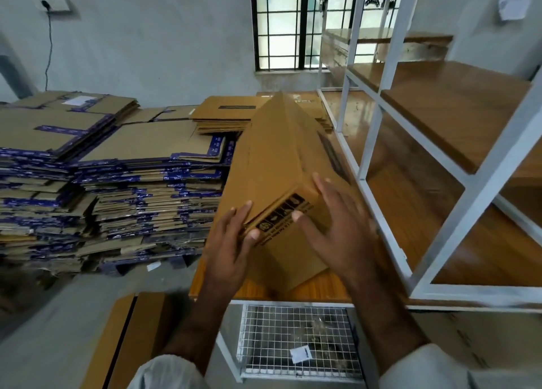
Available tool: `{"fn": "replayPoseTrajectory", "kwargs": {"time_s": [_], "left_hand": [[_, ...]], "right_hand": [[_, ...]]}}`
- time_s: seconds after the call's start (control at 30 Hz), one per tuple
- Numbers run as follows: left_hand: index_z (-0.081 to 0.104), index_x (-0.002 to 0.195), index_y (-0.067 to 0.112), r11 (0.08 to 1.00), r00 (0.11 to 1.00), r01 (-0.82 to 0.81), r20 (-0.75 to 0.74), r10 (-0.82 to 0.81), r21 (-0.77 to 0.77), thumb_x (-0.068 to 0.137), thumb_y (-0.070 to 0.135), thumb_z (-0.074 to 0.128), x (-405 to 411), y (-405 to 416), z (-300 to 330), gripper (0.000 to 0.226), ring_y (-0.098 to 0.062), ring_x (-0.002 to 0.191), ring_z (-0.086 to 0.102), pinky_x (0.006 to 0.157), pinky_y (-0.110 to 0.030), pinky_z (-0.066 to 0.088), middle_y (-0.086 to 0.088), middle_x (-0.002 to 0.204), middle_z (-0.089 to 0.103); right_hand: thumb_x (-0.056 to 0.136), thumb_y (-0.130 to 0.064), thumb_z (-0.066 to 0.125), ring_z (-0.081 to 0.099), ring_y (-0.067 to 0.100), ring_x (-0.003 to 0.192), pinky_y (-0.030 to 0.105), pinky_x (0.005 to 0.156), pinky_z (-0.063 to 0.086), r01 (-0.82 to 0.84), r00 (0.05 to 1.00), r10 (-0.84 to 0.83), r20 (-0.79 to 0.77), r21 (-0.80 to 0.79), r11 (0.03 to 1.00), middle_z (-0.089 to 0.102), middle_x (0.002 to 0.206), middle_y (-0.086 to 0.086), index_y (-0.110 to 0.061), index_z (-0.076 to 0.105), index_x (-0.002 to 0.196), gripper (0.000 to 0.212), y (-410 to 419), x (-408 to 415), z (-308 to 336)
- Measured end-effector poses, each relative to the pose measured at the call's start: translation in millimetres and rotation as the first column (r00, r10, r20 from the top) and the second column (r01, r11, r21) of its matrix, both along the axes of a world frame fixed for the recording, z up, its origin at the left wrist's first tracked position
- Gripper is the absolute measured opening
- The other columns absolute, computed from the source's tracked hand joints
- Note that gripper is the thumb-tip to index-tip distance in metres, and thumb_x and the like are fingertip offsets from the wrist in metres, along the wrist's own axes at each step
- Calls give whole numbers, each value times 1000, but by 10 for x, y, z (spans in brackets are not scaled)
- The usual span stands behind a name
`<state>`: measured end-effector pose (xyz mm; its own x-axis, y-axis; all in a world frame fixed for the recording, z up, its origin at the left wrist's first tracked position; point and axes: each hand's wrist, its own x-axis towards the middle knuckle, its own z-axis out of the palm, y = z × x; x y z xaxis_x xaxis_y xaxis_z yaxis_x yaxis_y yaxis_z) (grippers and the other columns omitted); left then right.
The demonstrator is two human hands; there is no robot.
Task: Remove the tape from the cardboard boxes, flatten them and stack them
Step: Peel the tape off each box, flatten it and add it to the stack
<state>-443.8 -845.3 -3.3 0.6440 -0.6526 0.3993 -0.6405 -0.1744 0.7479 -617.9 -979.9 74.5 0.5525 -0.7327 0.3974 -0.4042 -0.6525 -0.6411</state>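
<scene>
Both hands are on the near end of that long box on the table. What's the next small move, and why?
Probably press the two sides together to collapse it. The cardboard box is not yet flat, lying lengthwise on the table; the left hand grips its near left edge, and the right hand lies spread on its right face. No tape shows on it. Flattened boxes are stacked to the left.

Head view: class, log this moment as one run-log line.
box: unflattened, on table | left hand: grips near end | right hand: open, on box | stacks: left
</scene>
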Motion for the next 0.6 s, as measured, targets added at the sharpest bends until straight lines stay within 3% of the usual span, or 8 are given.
{"fn": "replayPoseTrajectory", "kwargs": {"time_s": [0.07, 0.13, 0.27, 0.33, 0.4, 0.47, 0.57, 0.6], "left_hand": [[31, 157, 42, 981, 978, 62, -184, -96, -182, 104, 43, 46, -113, 65, -155, 55, -10, 142, 43, 111, -43, 46, 13, 155, 43], [34, 157, 35, 967, 949, 48, -292, -123, -249, 107, 29, 44, -195, 110, -294, 51, -4, 140, 45, 109, -31, 47, 19, 151, 48], [41, 153, 35, 985, 913, -13, -403, -58, -171, 108, 32, 41, -63, 258, -555, 46, -7, 137, 49, 110, -37, 45, 15, 148, 53], [43, 150, 39, 995, 913, -40, -408, 0, -91, 105, 37, 43, 28, 357, -613, 45, 1, 132, 51, 108, -34, 45, 15, 146, 54], [46, 145, 46, 994, 893, -100, -445, 67, -50, 103, 42, 46, 58, 421, -587, 42, 3, 125, 54, 104, -36, 48, 14, 140, 57], [48, 142, 48, 983, 863, -178, -486, 137, -39, 105, 34, 55, 80, 444, -545, 40, -9, 123, 57, 100, -42, 50, 9, 138, 59], [42, 148, 37, 962, 822, -273, -526, 219, -26, 101, 22, 63, 64, 438, -459, 54, -17, 126, 51, 98, -44, 47, -1, 141, 57], [38, 150, 36, 956, 808, -289, -547, 220, -42, 100, 20, 65, 55, 430, -438, 59, -18, 126, 52, 101, -45, 46, -2, 142, 57]], "right_hand": [[95, -62, 52, 31, 20, 147, 56, 117, 20, -23, 996, 4, -92, -207, 978, 34, 162, -14, -48, 27, 157, 68, 131, 135, 104], [97, -51, 53, 30, 19, 147, 52, 115, 20, -86, 979, 17, -205, -329, 940, 33, 163, -13, -46, 27, 157, 66, 279, 292, 92], [91, -46, 60, 27, 22, 151, 53, 116, 18, -227, 939, 94, -330, -393, 891, 32, 164, -5, -35, 30, 159, 74, 518, 592, -101], [90, -45, 61, 25, 23, 152, 54, 120, 15, -249, 936, 112, -334, -402, 881, 32, 165, -2, -32, 31, 159, 76, 543, 599, -123], [91, -43, 61, 24, 21, 153, 52, 123, 12, -202, 966, 117, -232, -386, 900, 33, 164, -1, -31, 37, 156, 70, 532, 483, -136], [92, -41, 64, 28, 17, 150, 43, 121, 15, -47, 998, 55, 19, -288, 957, 37, 161, -1, -30, 47, 150, 62, 538, 293, -178], [88, -28, 76, 36, 13, 142, 14, 114, 26, 184, 913, -185, 363, 39, 982, 40, 157, 7, -16, 48, 147, 67, 442, 19, -313], [87, -24, 79, 37, 16, 143, 14, 113, 32, 199, 882, -263, 391, 196, 960, 38, 158, 9, -14, 44, 149, 72, 365, -37, -385]]}}
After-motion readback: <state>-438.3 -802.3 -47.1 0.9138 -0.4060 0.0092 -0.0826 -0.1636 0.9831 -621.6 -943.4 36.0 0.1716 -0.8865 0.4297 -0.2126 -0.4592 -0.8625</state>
